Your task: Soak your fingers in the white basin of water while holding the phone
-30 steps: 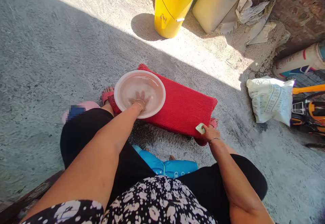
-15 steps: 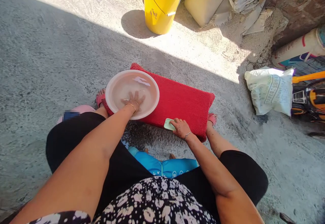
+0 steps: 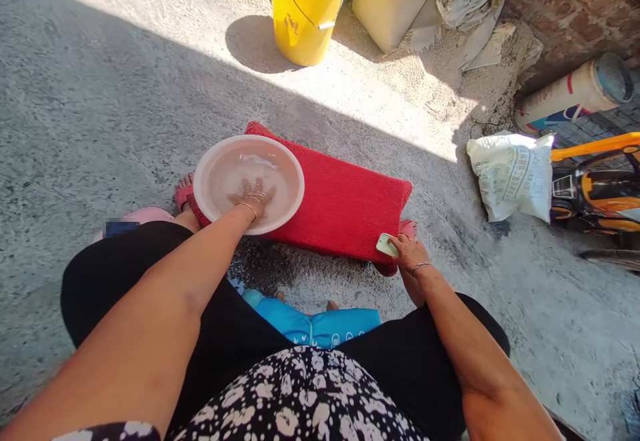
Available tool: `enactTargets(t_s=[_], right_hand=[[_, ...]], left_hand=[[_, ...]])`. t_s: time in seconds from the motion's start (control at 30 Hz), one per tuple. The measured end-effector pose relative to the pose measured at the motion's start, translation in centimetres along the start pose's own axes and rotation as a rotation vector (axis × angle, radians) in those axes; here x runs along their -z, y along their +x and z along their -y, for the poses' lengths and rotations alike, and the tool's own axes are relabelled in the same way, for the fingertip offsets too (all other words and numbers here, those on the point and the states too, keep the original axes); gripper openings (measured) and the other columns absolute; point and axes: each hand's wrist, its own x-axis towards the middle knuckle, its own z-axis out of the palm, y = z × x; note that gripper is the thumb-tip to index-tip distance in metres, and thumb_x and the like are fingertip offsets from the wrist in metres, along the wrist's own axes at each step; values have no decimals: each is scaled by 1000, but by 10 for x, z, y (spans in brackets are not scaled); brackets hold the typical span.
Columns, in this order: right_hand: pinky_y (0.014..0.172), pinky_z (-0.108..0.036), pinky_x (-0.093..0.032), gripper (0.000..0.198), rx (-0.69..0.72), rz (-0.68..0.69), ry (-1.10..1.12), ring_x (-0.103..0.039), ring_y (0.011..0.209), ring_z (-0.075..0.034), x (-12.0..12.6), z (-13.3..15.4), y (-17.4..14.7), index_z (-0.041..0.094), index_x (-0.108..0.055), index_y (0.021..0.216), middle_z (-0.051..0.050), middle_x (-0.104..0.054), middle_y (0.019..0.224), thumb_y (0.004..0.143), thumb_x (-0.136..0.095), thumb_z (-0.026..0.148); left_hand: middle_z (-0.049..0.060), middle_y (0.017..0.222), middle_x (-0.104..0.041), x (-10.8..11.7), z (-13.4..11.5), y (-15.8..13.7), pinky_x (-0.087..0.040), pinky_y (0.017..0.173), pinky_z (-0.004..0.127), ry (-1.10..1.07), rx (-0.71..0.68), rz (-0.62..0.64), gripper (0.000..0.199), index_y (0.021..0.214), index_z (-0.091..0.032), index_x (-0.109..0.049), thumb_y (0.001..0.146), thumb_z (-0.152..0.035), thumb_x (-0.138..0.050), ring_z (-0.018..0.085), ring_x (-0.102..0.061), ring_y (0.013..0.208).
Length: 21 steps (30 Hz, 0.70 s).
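Note:
A whitish-pink basin of cloudy water stands on the left end of a red cloth-covered slab. My left hand is in the water, fingers spread and holding nothing. At the slab's right front corner, my right hand is closed on a small, flat, pale green object with rounded corners and a small hole at one end. Its underside is hidden, so its exact kind is unclear. Below the slab, between my legs, shows a bright blue printed covering.
A yellow bucket stands beyond the slab. A white printed sack rests at right beside an orange-and-black machine. A paint bucket lies on its side near the brick wall. Wet concrete shows below the basin.
My right hand has slid rightward with the pale green object, from the slab's front edge to its right corner. My left hand stays in the basin. The view has shifted slightly.

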Motion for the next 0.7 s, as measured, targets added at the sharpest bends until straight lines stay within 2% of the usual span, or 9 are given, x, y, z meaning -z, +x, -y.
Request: enactTargets(t_s=[0.07, 0.23, 0.4, 0.57, 0.63, 0.7], right_hand=[[89, -38, -37, 48, 18, 11, 5, -51, 114, -27, 0, 0, 4, 28, -52, 133, -12, -54, 129, 85, -57, 32], [87, -44, -36, 40, -165, 21, -31, -54, 108, -31, -3, -14, 1, 24, -59, 125, -16, -54, 127, 89, -53, 40], [91, -41, -34, 43, -18, -27, -10, -51, 113, -27, 0, -5, 7, 28, -55, 130, -11, -55, 128, 87, -55, 30], [89, -45, -33, 39, -177, 10, -46, -52, 111, -30, -1, -7, 1, 26, -55, 131, -16, -54, 128, 93, -45, 30], [88, -43, -33, 38, -130, 11, -50, -52, 110, -30, -3, 0, -5, 25, -56, 128, -16, -55, 125, 91, -48, 29], [88, -40, -33, 40, 17, 10, -35, -53, 108, -27, -6, 12, -10, 25, -56, 127, -14, -55, 123, 88, -54, 30]], left_hand=[[9, 164, 12, -1, 0, 1, -26, 96, 82, 19, 5, 12, 92, 151, -44, -2, 83, -37, -62, 48, 8, 146], [8, 165, 12, -6, 0, 7, -28, 96, 81, 41, 40, 20, 96, 151, -45, -5, 77, -47, -67, 48, 9, 146], [6, 165, 11, -5, 0, 7, -27, 96, 81, 40, 37, 1, 95, 151, -45, -4, 77, -50, -64, 48, 8, 146], [8, 165, 11, -2, 0, 5, -27, 97, 80, 32, 38, 19, 96, 152, -44, -6, 76, -53, -64, 48, 8, 146], [8, 165, 12, -2, 0, 5, -27, 97, 80, 28, 29, 11, 96, 151, -44, -7, 76, -55, -65, 48, 9, 146], [8, 165, 12, -3, 1, 6, -27, 97, 80, 27, 17, -4, 96, 151, -45, -6, 76, -53, -66, 48, 9, 146]])
